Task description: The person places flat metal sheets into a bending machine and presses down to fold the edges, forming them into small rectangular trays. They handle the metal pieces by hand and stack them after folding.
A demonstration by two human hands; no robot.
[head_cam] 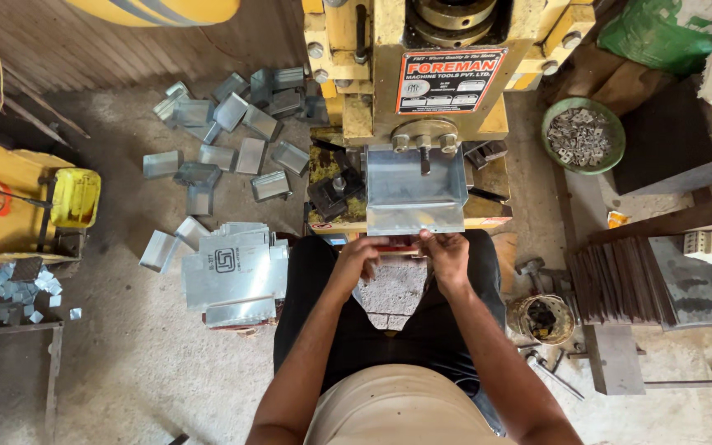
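A shiny sheet-metal piece (pixel 414 194) with bent-up sides lies on the bed of a yellow press machine (pixel 372 91), under its ram. My left hand (pixel 362 255) and my right hand (pixel 444 251) are close together at the piece's near edge, above my lap. The fingers of both hands pinch that near edge. A stack of flat metal sheets (pixel 235 272) rests just left of my left knee.
Several bent metal boxes (pixel 232 132) lie scattered on the floor at the left. A green bowl of small metal parts (pixel 582 135) stands to the right of the press. Dark plates (pixel 611 284), a small tin (pixel 542 319) and a yellow container (pixel 76 196) surround me.
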